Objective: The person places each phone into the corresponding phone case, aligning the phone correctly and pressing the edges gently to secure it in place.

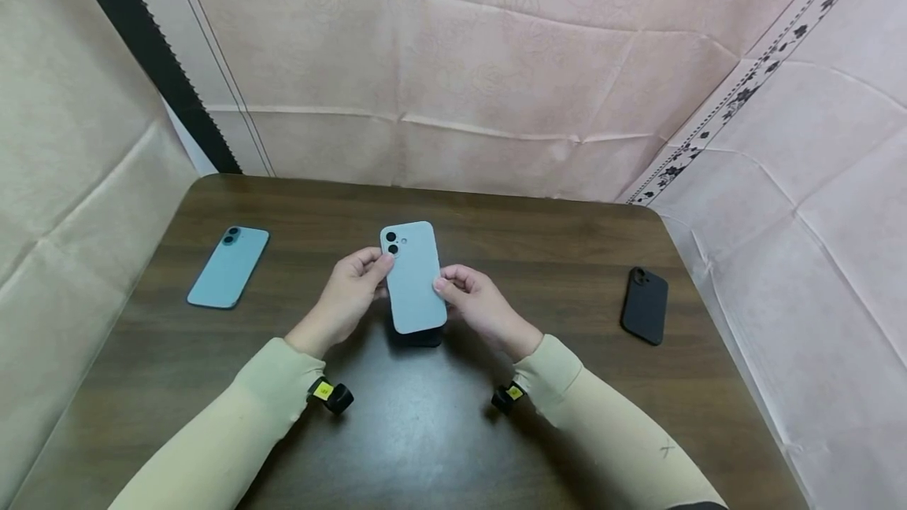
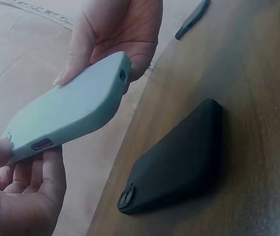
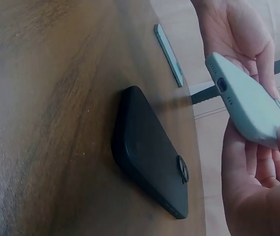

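Both hands hold a light blue phone case (image 1: 416,286) above the middle of the table, its back and camera cutouts turned up. My left hand (image 1: 349,293) pinches the left edge near the cutouts, thumb on the back and fingers beneath. On the opposite edge, lower down, my right hand (image 1: 485,307) grips with its thumb on the back. A side cutout shows in the left wrist view; the right wrist view shows the port opening in the bottom edge. Whether a phone is inside, I cannot tell. Directly below lies a black phone case (image 2: 177,157), partly hidden in the head view.
A light blue phone (image 1: 228,267) lies back up on the left of the brown wooden table (image 1: 298,215). Over on the right is another black phone or case (image 1: 645,307). Pale cloth (image 1: 496,61) hangs behind and beside the table.
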The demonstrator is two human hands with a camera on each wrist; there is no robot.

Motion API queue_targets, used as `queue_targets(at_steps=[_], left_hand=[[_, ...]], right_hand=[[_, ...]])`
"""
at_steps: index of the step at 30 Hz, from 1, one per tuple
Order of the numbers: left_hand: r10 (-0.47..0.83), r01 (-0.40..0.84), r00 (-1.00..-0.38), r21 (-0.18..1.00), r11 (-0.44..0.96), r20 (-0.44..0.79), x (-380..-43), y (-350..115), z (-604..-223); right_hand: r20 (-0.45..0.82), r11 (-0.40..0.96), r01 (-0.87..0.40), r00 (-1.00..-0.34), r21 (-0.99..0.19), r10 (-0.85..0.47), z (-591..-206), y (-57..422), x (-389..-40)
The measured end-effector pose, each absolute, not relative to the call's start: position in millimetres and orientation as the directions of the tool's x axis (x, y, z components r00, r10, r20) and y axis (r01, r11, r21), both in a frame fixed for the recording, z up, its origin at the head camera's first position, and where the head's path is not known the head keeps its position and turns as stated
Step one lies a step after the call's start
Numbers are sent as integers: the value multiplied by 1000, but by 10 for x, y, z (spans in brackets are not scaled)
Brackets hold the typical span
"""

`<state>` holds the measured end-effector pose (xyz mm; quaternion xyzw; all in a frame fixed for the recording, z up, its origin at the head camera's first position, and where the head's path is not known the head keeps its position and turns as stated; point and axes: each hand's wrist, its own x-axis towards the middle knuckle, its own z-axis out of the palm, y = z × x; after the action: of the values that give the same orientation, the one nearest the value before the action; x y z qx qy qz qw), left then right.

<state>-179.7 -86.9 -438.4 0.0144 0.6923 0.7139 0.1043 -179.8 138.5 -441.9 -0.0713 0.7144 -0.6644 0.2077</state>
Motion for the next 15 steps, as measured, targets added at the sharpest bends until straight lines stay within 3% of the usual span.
queue_targets(at_steps=[6,15], left_hand=[[124,-154,-981,987,-38,-148,-1821,-888,-4398],[101,-222,-973,959,-178,-206,-1850,-908,-4376]], right_hand=[[-229,74,220,-861,-973,-454,-4398,1417,-1790],[-222,30,245,-812,-969,-539,-4367,1412,-1754]])
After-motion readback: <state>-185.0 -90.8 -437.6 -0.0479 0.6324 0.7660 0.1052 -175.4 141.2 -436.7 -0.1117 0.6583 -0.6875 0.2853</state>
